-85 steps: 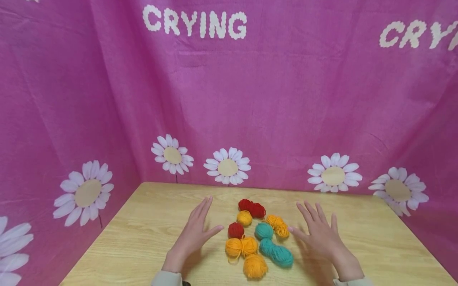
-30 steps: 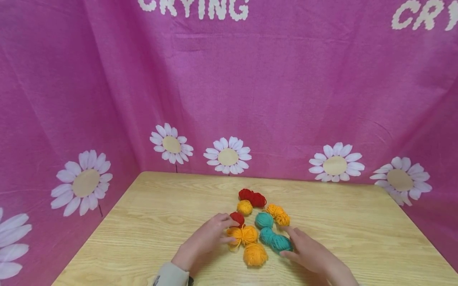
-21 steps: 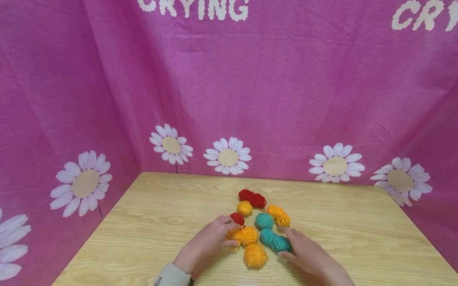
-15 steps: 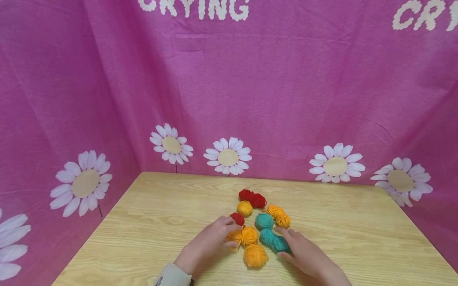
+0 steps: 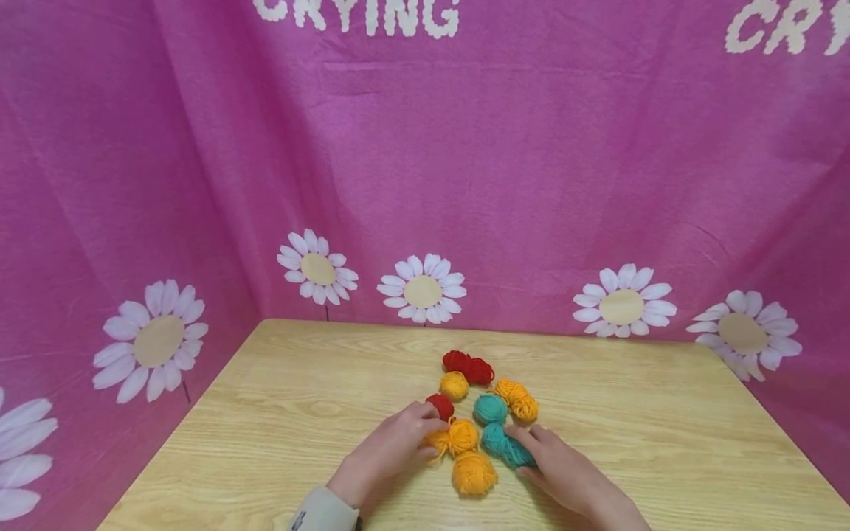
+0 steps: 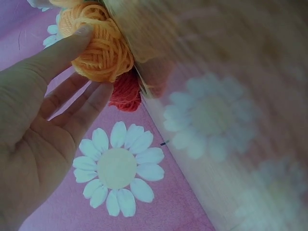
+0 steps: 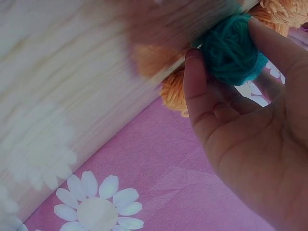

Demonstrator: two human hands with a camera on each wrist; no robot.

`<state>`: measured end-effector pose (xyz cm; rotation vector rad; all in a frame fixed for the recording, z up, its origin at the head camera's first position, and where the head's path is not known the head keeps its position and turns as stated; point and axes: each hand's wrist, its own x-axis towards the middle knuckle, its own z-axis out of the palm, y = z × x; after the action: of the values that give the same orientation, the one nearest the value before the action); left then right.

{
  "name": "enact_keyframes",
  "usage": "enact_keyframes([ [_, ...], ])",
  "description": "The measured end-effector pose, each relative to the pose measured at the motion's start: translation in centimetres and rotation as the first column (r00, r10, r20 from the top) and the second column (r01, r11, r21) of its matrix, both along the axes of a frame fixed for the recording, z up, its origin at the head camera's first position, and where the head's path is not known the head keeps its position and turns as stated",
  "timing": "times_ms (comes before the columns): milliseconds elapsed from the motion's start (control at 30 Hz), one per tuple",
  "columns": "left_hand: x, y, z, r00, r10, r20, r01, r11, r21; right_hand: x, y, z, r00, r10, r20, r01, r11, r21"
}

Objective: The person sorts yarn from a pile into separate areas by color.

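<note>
My left hand (image 5: 401, 436) grips the left end of an orange yarn skein (image 5: 463, 436) tied at its middle. In the left wrist view its thumb lies on the orange yarn (image 6: 107, 53), fingers on the opposite side. My right hand (image 5: 559, 467) holds the right end of a teal yarn skein (image 5: 495, 438); the right wrist view shows thumb and fingers around that teal yarn (image 7: 230, 50). Both skeins sit at table level, partly hidden by the hands. A red yarn ball (image 5: 441, 405) is beside my left fingers, and a round teal ball (image 5: 490, 408) lies just behind the teal skein.
An orange ball (image 5: 474, 474) lies in front, between the hands. Farther back are a small yellow-orange ball (image 5: 454, 386), a red skein (image 5: 468, 367) and another orange skein (image 5: 517, 400). The wooden table (image 5: 319, 369) meets a pink daisy-printed cloth (image 5: 505, 184) behind and at the sides.
Both hands, earlier spread apart above the table, have come down and inward. The left has closed on the orange skein and the right on the teal one; the yarn has barely moved.
</note>
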<state>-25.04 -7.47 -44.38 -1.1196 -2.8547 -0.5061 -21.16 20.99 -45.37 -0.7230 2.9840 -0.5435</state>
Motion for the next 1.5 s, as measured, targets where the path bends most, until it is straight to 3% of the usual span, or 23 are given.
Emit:
enact_keyframes([
  [300, -0.1, -0.06, -0.1, 1.0, 0.003, 0.013, -0.003, 1.0, -0.003, 0.03, -0.07, 0.14, 0.999, 0.024, -0.049, -0.024, 1.0, -0.01],
  [700, -0.06, 0.1, 0.01, 0.999, 0.017, 0.04, -0.017, 1.0, -0.002, 0.03, -0.19, 0.43, 0.999, -0.024, 0.026, 0.025, 0.999, -0.048],
  [867, -0.02, 0.09, -0.08, 1.0, 0.009, 0.02, -0.009, 1.0, -0.004, 0.07, -0.09, 0.42, 0.998, -0.033, 0.054, 0.036, 0.998, -0.056],
  [1500, -0.11, 0.08, -0.25, 1.0, 0.007, 0.003, -0.007, 1.0, -0.012, 0.14, 0.18, 0.54, 0.999, -0.029, 0.023, 0.031, 0.997, -0.073],
])
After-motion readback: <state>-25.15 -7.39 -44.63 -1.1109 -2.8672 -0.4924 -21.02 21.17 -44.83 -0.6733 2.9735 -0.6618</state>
